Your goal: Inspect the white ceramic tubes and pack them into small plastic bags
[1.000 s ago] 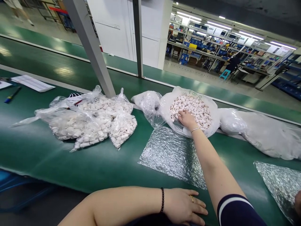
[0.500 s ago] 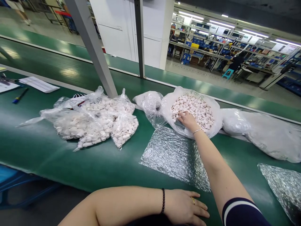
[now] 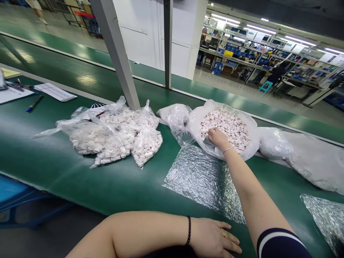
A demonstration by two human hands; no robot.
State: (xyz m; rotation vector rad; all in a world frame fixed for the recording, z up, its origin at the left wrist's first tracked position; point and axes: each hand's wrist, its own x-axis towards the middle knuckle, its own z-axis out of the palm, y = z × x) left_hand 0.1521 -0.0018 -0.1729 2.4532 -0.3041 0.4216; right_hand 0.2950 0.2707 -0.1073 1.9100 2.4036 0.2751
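Note:
My right hand (image 3: 218,138) reaches into an open translucent bag (image 3: 252,138) full of small white tube-shaped pieces (image 3: 228,122). Its fingers are bent and drawn together at the left side of the heap, fingertips against the pieces; whatever they grip is hidden. My left hand (image 3: 213,236) lies flat on the green table (image 3: 129,193) near its front edge, fingers stretched out and holding nothing. Between the open bag and my left hand, a crinkled clear plastic sheet or bag (image 3: 199,179) lies flat, with my right forearm crossing above its right side.
Several clear bags (image 3: 115,132) of the same white pieces are bunched at left. Crumpled plastic bags (image 3: 177,116) flank the open bag, and a large pale bag (image 3: 319,157) lies at right. Grey posts (image 3: 118,53) rise behind. Papers (image 3: 55,91) and a pen (image 3: 34,104) lie far left.
The view has shifted slightly, so things appear further right. My right hand's fingers have drawn closer together among the white pieces. My left hand stays flat on the table.

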